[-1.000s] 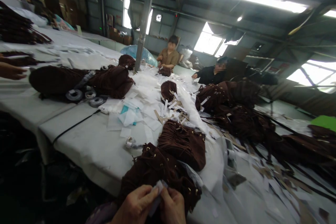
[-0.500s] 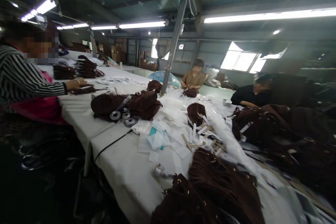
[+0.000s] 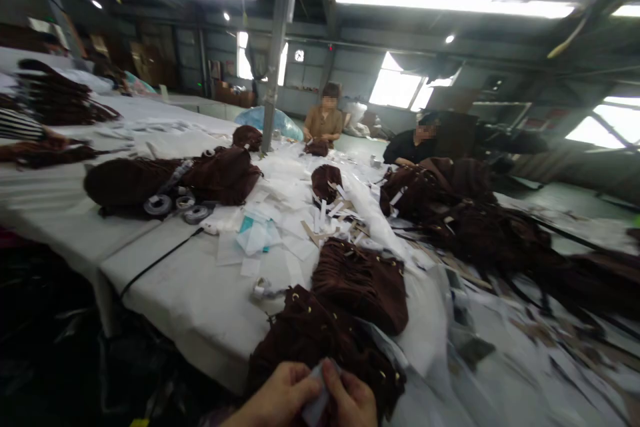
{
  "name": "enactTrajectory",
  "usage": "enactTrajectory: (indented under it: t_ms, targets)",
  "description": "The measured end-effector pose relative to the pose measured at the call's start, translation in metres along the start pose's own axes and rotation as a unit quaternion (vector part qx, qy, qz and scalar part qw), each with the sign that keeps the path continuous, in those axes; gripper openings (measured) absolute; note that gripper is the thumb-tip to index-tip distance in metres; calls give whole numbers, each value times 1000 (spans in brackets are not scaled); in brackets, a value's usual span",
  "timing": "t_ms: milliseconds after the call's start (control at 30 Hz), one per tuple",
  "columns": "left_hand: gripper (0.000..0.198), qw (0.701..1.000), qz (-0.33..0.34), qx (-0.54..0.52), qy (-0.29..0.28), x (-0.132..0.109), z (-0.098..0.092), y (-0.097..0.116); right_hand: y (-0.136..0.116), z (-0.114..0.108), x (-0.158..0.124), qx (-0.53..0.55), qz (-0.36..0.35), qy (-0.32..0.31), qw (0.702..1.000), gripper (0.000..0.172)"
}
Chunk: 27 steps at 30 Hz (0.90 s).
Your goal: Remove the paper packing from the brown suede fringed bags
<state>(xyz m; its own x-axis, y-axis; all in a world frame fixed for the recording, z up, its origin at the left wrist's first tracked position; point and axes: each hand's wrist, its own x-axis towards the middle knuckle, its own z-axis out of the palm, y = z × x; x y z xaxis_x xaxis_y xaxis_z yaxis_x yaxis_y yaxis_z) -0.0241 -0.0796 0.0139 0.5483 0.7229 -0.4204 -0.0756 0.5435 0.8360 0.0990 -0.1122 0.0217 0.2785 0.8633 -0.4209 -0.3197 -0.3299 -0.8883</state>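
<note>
At the bottom of the view, my left hand (image 3: 281, 395) and my right hand (image 3: 353, 400) are close together. Both pinch a small pale grey-white sheet (image 3: 315, 407) between thumbs and fingers; whether it is paper or plastic is unclear. Just beyond them lies a dark brown fringed bag (image 3: 320, 327) with gold eyelets along its edge, partly hidden by my fingers. Behind that one rests a second brown fringed bag (image 3: 363, 283). A clear roll of tape or similar item (image 3: 261, 288) lies to its left.
On the white-covered table (image 3: 165, 293) are brown bags with tape rolls (image 3: 157, 205), a black cable (image 3: 160, 263), and scattered paper sheets (image 3: 255, 233). A brown heap (image 3: 465, 227) lies at right. A metal post (image 3: 277, 47) rises mid-table. Several co-workers, including one in tan (image 3: 323, 121), sit around.
My view has turned to the right, so the table's contents shift left. Both my hands have come into view at the bottom, with the pale sheet in them.
</note>
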Motion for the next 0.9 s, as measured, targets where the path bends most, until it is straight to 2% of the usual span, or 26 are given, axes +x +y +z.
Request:
enactTrajectory:
  t_ms: [67,167,267,333,400,467,533,633,700,767,900]
  targets:
    - [49,1000,-6,-12,9,-2,6,1,3,1,0,16,3,-13,1000,54]
    - [40,997,64,26,30,-7,12,6,4,3,-1,0,-14,-8,1000,56]
    - [36,993,90,50,53,-8,14,8,-3,-4,-9,-77,-4,-16,997,63]
    - [35,993,83,60,60,-6,13,7,-12,-18,-17,-131,-6,-21,991,66]
    - [36,993,71,66,64,-4,11,5,-25,-41,-22,-156,-43,39,986,64]
    - [39,994,60,63,64,-2,10,1,-40,-73,-22,-135,-104,163,972,58]
    - [41,994,52,62,68,-1,8,-4,-55,-108,-18,-98,-157,282,941,55]
    - [47,993,45,67,80,2,6,-12,-77,-160,-4,-122,-194,400,887,61]
    - [50,993,42,67,90,4,5,-18,-90,-189,8,-161,-194,436,864,67]
    - [53,993,35,65,95,7,4,-22,-102,-211,22,-187,-191,448,853,70]
    - [53,993,29,62,99,7,3,-25,-125,-234,53,-241,-181,429,851,62]
